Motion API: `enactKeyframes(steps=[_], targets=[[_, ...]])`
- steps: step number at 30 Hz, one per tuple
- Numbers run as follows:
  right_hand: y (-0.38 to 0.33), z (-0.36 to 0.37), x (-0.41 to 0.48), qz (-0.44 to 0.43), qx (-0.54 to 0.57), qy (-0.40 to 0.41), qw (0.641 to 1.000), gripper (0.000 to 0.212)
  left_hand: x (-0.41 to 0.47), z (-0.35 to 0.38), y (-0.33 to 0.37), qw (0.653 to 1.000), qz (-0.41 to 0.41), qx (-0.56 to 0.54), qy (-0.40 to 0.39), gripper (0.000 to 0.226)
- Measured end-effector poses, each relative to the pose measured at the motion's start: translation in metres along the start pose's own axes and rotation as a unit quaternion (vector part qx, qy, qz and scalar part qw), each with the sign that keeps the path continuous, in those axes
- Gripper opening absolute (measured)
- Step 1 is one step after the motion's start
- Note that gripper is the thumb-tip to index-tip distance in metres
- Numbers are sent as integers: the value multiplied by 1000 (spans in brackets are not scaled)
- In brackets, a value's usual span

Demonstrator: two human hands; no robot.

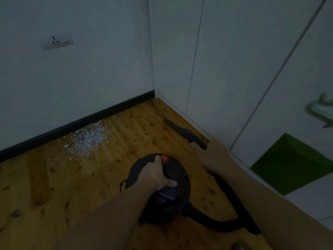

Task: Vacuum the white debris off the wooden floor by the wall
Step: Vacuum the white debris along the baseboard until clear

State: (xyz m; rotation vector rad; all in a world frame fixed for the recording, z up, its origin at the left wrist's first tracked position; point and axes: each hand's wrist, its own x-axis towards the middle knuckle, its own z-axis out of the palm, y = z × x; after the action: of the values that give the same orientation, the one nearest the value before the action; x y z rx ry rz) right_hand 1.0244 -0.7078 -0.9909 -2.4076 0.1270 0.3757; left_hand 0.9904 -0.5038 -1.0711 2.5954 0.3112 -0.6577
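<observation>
A white socket plate (57, 40) sat high on the left, and well below it a black skirting board (75, 124) ran toward the corner. On the right stood tall white panels (225, 69) split by thin seams, with a glossy green square (293, 165) low down and a pale green curved shape (317, 112) above it.
</observation>
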Motion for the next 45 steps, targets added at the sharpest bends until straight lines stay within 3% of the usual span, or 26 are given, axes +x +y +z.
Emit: enactKeyframes(steps=[7, 12, 16, 25, 32, 39, 45], targets=[[-7, 3, 9, -25, 21, -5, 999, 61, -2, 1, 3, 1000, -4, 1, 24, 123], [-11, 7, 20, -37, 15, -3, 999, 65, -4, 9, -1, 992, 37, 12, 122, 67], [-20, 10, 33, -35, 5, -1, 999, 65, -8, 11, 0, 983, 55, -10, 174, 47], [-36, 13, 73, -17, 0, -12, 1000, 65, 10, -1, -5, 977, 64, 55, 196, 40], [-46, 19, 91, -35, -27, -22, 999, 69, 26, -8, -11, 976, 73, 41, 199, 38], [-46, 12, 81, -29, 25, -55, 998, 53, 31, -5, -12, 978, 81, 43, 190, 39], [-38, 13, 62, -60, 28, -40, 997, 54, 26, -10, -8, 984, 67, 14, 163, 38]])
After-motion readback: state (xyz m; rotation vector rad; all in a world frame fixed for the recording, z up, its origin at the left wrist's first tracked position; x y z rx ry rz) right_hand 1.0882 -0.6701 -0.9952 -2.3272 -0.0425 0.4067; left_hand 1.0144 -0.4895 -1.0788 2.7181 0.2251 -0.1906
